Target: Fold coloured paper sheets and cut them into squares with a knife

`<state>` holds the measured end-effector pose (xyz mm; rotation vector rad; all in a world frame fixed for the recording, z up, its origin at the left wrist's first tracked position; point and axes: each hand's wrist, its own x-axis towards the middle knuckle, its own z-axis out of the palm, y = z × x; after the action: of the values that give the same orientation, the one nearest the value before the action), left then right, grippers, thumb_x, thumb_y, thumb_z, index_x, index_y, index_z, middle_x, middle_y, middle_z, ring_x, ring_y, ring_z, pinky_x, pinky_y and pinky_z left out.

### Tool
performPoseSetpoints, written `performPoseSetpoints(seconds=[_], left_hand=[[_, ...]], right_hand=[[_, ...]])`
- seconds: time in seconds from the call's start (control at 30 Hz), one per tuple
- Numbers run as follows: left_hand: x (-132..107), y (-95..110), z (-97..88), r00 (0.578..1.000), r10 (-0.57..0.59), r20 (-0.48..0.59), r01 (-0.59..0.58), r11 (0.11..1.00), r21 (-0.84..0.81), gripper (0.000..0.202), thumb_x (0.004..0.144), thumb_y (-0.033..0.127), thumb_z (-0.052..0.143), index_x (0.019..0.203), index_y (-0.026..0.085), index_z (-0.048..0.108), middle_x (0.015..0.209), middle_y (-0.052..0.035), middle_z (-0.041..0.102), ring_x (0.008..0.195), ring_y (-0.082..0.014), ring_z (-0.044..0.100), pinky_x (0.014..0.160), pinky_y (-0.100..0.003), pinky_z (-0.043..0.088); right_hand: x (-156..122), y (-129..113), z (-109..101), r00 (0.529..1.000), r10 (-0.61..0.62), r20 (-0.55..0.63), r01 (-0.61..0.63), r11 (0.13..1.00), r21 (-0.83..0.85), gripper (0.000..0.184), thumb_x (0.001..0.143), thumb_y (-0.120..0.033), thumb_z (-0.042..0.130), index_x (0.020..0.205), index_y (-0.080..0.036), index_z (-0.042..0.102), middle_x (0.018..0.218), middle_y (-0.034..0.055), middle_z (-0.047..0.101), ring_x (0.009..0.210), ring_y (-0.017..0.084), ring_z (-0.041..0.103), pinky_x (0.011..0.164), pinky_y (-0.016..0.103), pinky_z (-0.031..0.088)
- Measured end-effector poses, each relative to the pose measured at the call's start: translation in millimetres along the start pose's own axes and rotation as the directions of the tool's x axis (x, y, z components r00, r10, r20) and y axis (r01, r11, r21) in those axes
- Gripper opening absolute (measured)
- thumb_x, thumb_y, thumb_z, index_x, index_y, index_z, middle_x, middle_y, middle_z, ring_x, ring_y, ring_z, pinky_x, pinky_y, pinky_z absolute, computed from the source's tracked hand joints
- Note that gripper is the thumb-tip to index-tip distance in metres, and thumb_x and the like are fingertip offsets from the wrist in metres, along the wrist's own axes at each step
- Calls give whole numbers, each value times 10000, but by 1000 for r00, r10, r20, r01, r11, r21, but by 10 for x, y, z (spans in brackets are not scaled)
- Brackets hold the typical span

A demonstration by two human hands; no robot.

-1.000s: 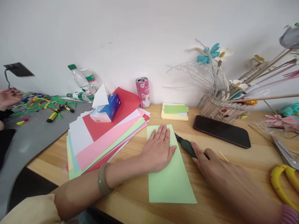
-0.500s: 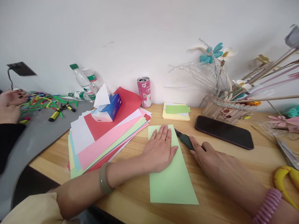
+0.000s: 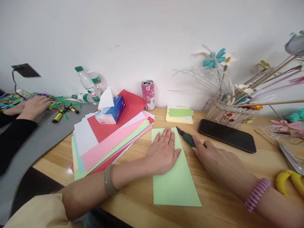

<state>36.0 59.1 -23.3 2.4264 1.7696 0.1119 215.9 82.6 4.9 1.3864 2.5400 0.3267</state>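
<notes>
A light green sheet of paper (image 3: 175,188) lies on the wooden table, its right edge slanting outward toward me. My left hand (image 3: 163,153) rests flat on its upper half, fingers spread and pointing away. Just right of the sheet, my right hand (image 3: 211,158) is closed around a dark green craft knife (image 3: 188,138). The knife's blade points up and left, its tip at the paper's top right corner. Whether the tip touches the paper, I cannot tell.
Left are stacked coloured papers (image 3: 106,152) under a tissue box (image 3: 111,110). A pink can (image 3: 148,95) and small paper slips (image 3: 180,114) stand behind. Right are a phone (image 3: 226,135), a flower basket (image 3: 231,112) and yellow-handled scissors (image 3: 283,182). Another person's hands (image 3: 33,106) work far left among pipe cleaners.
The knife tip has shifted slightly up and left to the paper's corner. My left hand stays in place on the paper. The other person's hands have moved right, over the pipe cleaners.
</notes>
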Motion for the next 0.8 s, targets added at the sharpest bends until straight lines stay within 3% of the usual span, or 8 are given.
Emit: performPoseSetpoints(seconds=[0.13, 0.33, 0.4, 0.47, 0.57, 0.6, 0.7, 0.8], left_hand=[[0, -11, -10, 1000, 10, -6, -10, 1000, -27, 615, 952, 400, 142, 1415, -3, 174, 1490, -181, 101, 1383, -254, 59, 1119, -432, 124], [2, -52, -8, 999, 44, -30, -48, 989, -140, 601, 942, 384, 241, 1407, 4, 214, 1485, -186, 138, 1382, -249, 90, 1117, -423, 125], [20, -77, -27, 996, 76, -39, -83, 970, -228, 622, 913, 389, 353, 1392, 3, 260, 1476, -196, 162, 1379, -259, 111, 1115, -426, 128], [50, -115, -76, 995, 82, -56, -98, 907, -408, 611, 854, 352, 489, 1355, 29, 357, 1456, -187, 239, 1363, -262, 194, 1105, -408, 187], [60, -201, -193, 989, -13, -148, -86, 763, -641, 449, 848, 217, 475, 1284, 112, 477, 1412, -116, 373, 1307, -208, 345, 1073, -353, 286], [34, -233, -234, 978, -74, -194, -80, 728, -681, 410, 859, 174, 431, 1260, 138, 504, 1390, -89, 416, 1287, -188, 378, 1066, -340, 300], [-165, -322, -315, 940, -200, -275, -65, 688, -722, 370, 868, 136, 384, 1183, 180, 574, 1282, -50, 543, 1208, -175, 477, 1031, -334, 358], [-482, -370, -305, 978, -50, -205, -91, 775, -625, 352, 893, 192, 396, 1200, 213, 567, 1278, -26, 548, 1180, -172, 503, 1016, -325, 382]], right_hand=[[32, 73, 63, 997, 3, -82, -4, 1000, -1, 456, 926, -201, 304, 1352, -40, 331, 967, 140, 603, 644, 221, 648, 501, 335, 482], [-124, 235, 195, 960, 41, -277, -50, 998, -24, 453, 908, -271, 364, 1313, -75, 422, 846, 111, 608, 590, 243, 619, 381, 335, 422], [-195, 276, 201, 934, 22, -356, -37, 999, -34, 438, 905, -252, 361, 1291, -63, 448, 877, 139, 615, 677, 269, 623, 438, 359, 460], [-279, 255, 172, 903, -28, -429, 10, 999, -44, 423, 912, -225, 322, 1258, -38, 478, 975, 181, 619, 829, 293, 614, 605, 415, 508], [-449, 58, 94, 844, -175, -507, 172, 984, -52, 428, 931, -310, 296, 1216, -88, 528, 1153, 148, 600, 1039, 240, 563, 857, 380, 475], [-515, -42, 70, 813, -243, -529, 253, 966, -56, 447, 926, -381, 312, 1213, -121, 533, 1184, 117, 596, 1065, 211, 556, 874, 340, 475], [-710, -336, 41, 680, -417, -603, 457, 884, -97, 521, 875, -477, 402, 1193, -89, 542, 1194, 133, 594, 1061, 226, 574, 808, 348, 525], [-875, -498, 92, 607, -488, -627, 513, 843, -160, 453, 869, -440, 431, 1112, -94, 593, 1122, 105, 636, 992, 217, 615, 742, 318, 552]])
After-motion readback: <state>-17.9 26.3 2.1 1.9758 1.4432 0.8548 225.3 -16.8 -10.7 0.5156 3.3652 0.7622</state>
